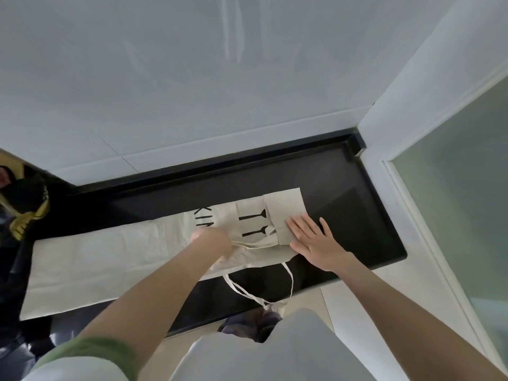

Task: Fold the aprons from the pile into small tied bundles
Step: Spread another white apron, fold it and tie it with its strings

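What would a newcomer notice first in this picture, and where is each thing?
A long cream apron lies stretched across the black counter, with black print showing beside its folded right end. The right hand presses flat on that folded end, while the left hand grips the cloth near the middle. The ties dangle in a loop over the counter's front edge.

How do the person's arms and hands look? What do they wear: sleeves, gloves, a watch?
The left hand and the right hand wear no gloves, and no watch or ring shows, though the left hand is blurred. Both forearms are uncovered. On the left arm a green sleeve ends near the elbow, with white fabric beside it. No sleeve shows on the right arm.
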### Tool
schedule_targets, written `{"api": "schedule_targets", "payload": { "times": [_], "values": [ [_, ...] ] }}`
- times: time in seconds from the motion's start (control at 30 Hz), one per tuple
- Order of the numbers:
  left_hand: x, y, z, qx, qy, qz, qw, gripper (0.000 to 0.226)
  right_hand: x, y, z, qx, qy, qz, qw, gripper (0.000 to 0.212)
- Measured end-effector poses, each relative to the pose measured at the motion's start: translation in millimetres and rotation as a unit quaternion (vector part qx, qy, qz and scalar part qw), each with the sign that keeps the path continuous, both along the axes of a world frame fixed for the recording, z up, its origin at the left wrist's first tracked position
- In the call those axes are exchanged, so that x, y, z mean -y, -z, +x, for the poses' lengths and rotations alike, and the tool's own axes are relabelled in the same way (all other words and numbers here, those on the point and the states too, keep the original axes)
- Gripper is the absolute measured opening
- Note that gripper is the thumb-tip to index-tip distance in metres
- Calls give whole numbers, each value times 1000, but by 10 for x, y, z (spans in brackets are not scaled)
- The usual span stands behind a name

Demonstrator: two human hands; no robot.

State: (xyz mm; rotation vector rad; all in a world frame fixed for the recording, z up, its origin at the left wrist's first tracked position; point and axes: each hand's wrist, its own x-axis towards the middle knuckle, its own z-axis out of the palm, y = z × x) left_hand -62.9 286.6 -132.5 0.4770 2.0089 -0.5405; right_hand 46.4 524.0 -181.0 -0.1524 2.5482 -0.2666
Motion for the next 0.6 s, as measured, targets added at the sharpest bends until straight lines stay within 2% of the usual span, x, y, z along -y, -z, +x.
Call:
{"api": "schedule_targets", "payload": {
  "times": [0.03, 0.1, 0.13, 0.17, 0.23, 0.3, 0.37, 0.43, 0.53, 0.57, 0.6],
  "values": [
    [13, -5, 3, -19, -3, -2, 1000, 53, -16, -1, 13, -51, 23, -24, 998, 75],
    [-16, -43, 54, -65, 3, 47, 997, 69, -48, -15, -6, -151, 76, -39, 985, 44],
    [-57, -57, 102, -88, 12, 97, 991, 69, -46, -13, -43, -182, 119, -37, 975, 34],
    [-114, -68, 165, -115, 20, 170, 979, 64, -29, -21, -90, -190, 183, -40, 964, 34],
    [-230, 0, 287, -145, 14, 340, 929, 56, 6, -62, -187, -135, 331, -83, 930, 38],
    [-334, 94, 342, -92, -20, 442, 892, 51, 25, -75, -282, -54, 421, -145, 894, 29],
    [-407, 176, 364, -44, -27, 437, 898, 45, 69, -99, -304, -8, 446, -192, 874, 16],
    [-452, 271, 366, -42, -20, 419, 907, 37, 155, -145, -284, -8, 456, -251, 854, 10],
    [-600, 333, 384, -45, -113, 405, 906, 32, 311, -254, -243, -11, 489, -370, 790, 8],
    [-638, 331, 399, -37, -177, 421, 889, 32, 366, -295, -241, -11, 485, -394, 780, 9],
    [-672, 283, 400, -11, -287, 449, 846, 34, 422, -335, -244, -8, 474, -409, 779, 11]
  ]
}}
